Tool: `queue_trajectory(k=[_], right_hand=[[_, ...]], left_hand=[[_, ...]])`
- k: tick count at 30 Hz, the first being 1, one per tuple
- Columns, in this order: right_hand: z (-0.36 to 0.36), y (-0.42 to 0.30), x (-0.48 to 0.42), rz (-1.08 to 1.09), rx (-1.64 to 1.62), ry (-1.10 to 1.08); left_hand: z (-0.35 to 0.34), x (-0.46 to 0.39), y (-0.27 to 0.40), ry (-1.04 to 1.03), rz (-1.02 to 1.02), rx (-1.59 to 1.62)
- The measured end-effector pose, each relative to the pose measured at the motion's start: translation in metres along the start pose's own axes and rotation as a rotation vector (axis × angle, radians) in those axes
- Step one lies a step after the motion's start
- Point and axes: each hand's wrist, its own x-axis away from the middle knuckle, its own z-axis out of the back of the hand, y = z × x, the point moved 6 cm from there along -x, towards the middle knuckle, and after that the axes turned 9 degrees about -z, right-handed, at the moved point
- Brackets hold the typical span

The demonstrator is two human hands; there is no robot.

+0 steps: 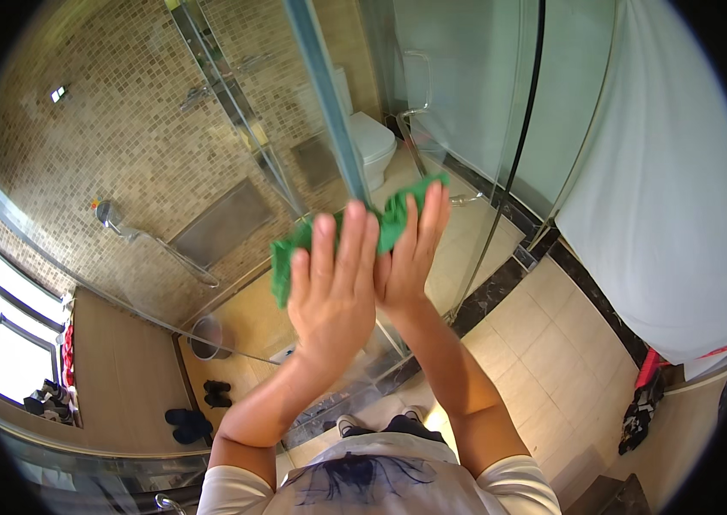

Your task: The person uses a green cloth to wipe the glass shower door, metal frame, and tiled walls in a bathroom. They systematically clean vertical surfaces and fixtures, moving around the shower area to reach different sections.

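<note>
A crumpled green cloth [282,265] lies under my two hands, at the lower end of a vertical metal post [331,103] of a glass shower enclosure. My left hand [336,283] is flat over the cloth's left part, its fingers pointing up along the glass. Close beside it on the right, my right hand [411,257] holds the cloth's upper right end, fingers extended and tilted. Both palms are hidden. Whether the cloth is one piece or two cannot be told, since the hands cover its middle.
Behind the glass are a hand shower [109,215], a grey bucket [207,338] and dark slippers [187,425]. A white toilet [370,141] stands further back. A metal door handle [429,84] juts out on the right, near a white curtain [653,193]. Dark stone sills [498,290] cross the tiled floor.
</note>
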Motion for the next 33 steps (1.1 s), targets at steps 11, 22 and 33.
queue_trajectory(k=[11,22,33], right_hand=[[0.006,0.065,0.100,-0.081,0.010,-0.117],[0.017,0.002,-0.042,0.064,-0.127,-0.103],[0.023,0.014,0.008,-0.103,-0.003,-0.065]], left_hand=[[-0.048,0.065,0.055,-0.178,-0.172,-0.043],[0.012,-0.022,-0.010,0.028,0.191,-0.046],[-0.007,0.041,0.002,-0.045,0.022,0.026]])
